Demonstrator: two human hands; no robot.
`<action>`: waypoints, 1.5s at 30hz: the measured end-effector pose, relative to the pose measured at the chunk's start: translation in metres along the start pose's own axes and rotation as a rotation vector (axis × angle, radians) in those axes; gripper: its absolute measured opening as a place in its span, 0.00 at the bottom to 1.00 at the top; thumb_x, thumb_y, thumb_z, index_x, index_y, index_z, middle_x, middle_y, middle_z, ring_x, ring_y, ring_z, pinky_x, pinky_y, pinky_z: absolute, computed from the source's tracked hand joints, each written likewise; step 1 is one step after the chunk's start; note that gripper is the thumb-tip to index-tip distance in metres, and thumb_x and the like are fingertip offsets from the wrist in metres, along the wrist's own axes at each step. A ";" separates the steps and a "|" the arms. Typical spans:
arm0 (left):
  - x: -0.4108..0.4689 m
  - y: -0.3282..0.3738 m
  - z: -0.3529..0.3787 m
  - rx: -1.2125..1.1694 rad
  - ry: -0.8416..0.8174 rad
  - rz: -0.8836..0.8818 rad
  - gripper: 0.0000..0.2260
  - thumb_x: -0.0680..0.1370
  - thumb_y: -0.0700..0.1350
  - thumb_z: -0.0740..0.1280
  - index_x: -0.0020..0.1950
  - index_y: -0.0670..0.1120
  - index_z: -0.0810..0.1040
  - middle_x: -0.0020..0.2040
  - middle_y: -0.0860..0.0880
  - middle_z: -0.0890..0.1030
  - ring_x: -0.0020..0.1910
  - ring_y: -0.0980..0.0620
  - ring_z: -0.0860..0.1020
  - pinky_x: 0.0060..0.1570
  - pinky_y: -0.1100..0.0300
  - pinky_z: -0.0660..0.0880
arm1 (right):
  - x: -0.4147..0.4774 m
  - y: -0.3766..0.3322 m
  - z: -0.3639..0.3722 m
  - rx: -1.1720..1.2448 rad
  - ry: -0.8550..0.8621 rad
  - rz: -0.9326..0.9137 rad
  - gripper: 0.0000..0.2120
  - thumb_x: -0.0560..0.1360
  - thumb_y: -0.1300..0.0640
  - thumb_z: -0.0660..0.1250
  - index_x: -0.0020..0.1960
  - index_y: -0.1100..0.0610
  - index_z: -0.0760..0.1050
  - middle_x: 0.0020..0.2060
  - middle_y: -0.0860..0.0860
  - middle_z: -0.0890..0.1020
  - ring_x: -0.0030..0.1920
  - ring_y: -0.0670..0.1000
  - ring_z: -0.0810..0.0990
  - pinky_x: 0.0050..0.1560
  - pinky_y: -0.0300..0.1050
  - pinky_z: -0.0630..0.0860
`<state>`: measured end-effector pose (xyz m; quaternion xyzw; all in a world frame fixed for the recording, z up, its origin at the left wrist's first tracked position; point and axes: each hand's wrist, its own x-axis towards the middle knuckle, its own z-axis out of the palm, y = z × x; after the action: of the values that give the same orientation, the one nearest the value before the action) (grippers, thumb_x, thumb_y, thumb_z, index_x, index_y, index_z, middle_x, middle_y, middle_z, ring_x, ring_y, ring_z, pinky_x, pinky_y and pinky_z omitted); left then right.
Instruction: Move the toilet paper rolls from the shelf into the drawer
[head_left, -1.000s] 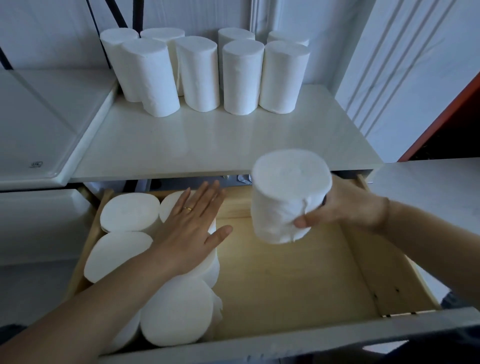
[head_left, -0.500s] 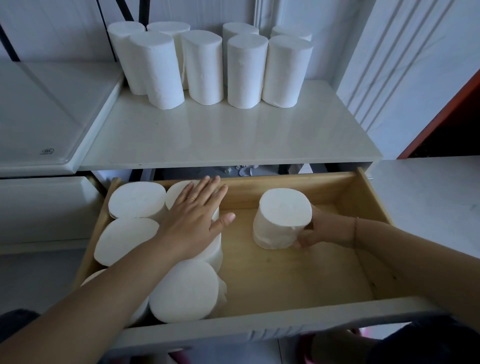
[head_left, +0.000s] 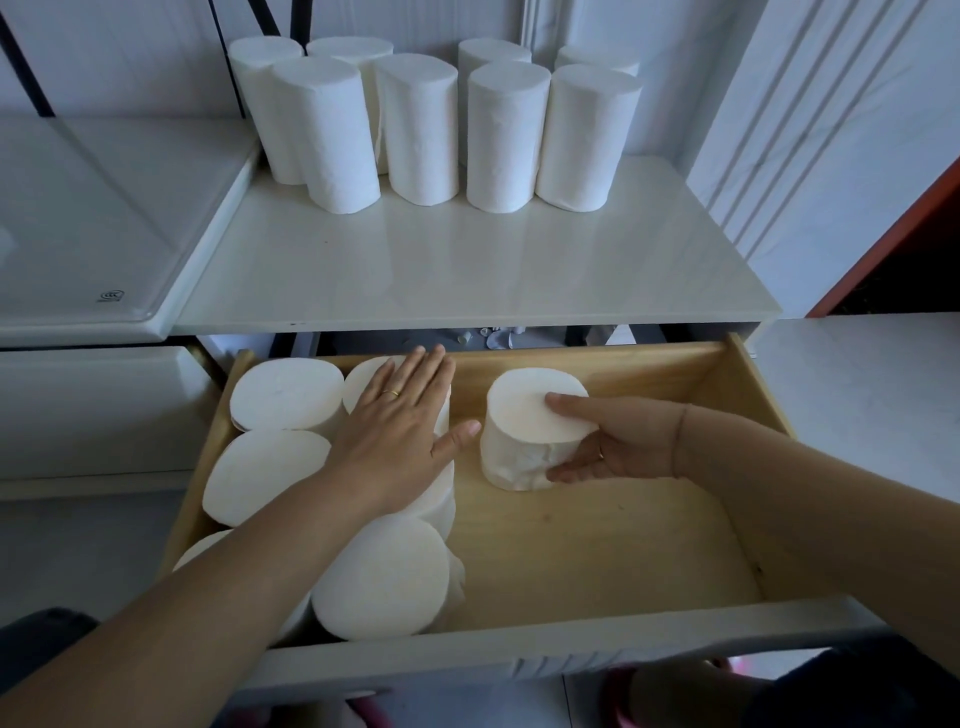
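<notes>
Toilet paper rolls (head_left: 382, 577) stand upright in the left part of the open drawer (head_left: 597, 561). They are packed against each other in 2 columns with their flat white ends up. At least 5 of these ends show, and the nearest left one is partly hidden by the forearm.

The left hand (head_left: 400, 436) lies palm down on the right column. Its fingers (head_left: 415, 374) are straight and together, grasping nothing, with a ring on 1 of them. Its thumb points toward the held roll (head_left: 519, 415), and I cannot tell whether the two touch.

The held roll is upright and appears to rest on the wooden floor of the drawer, toward the back wall. It stands just beside the packed group with a narrow gap between. The right hand (head_left: 623, 441) grasps it from the right, thumb laid across the top end and fingers curled round the lower side. The right half of the drawer floor shows bare wood.

Above and behind the drawer is the white shelf (head_left: 467, 270). At its back stand the shelf rolls (head_left: 498, 140), 8 of them upright in 2 rows, touching or nearly touching, close to the wall. A glossy white panel (head_left: 78, 234) with a raised rim adjoins the shelf on the left.
</notes>
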<state>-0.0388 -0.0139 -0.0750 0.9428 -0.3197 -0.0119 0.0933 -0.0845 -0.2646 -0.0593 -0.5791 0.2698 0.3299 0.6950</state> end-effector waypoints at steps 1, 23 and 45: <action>0.000 0.000 0.000 -0.002 -0.004 0.000 0.36 0.72 0.68 0.33 0.76 0.50 0.38 0.76 0.53 0.38 0.73 0.58 0.33 0.70 0.59 0.31 | 0.003 -0.002 0.007 0.006 -0.001 0.001 0.31 0.73 0.47 0.70 0.70 0.59 0.65 0.66 0.65 0.73 0.53 0.63 0.79 0.49 0.52 0.82; 0.081 0.015 -0.038 -0.059 0.128 0.136 0.31 0.77 0.63 0.42 0.76 0.51 0.42 0.77 0.53 0.42 0.74 0.58 0.37 0.71 0.58 0.35 | 0.013 -0.158 -0.040 -0.509 0.874 -0.927 0.32 0.69 0.44 0.74 0.66 0.55 0.68 0.55 0.51 0.76 0.52 0.47 0.76 0.51 0.39 0.71; 0.104 0.013 -0.026 0.063 0.019 0.096 0.33 0.74 0.65 0.38 0.75 0.51 0.39 0.77 0.53 0.41 0.75 0.55 0.39 0.73 0.54 0.38 | 0.064 -0.208 -0.065 -0.280 0.787 -0.998 0.39 0.60 0.47 0.80 0.63 0.56 0.65 0.57 0.49 0.75 0.57 0.50 0.76 0.57 0.48 0.76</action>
<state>0.0382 -0.0823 -0.0428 0.9290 -0.3638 0.0118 0.0672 0.1170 -0.3426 0.0110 -0.7975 0.1573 -0.2376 0.5318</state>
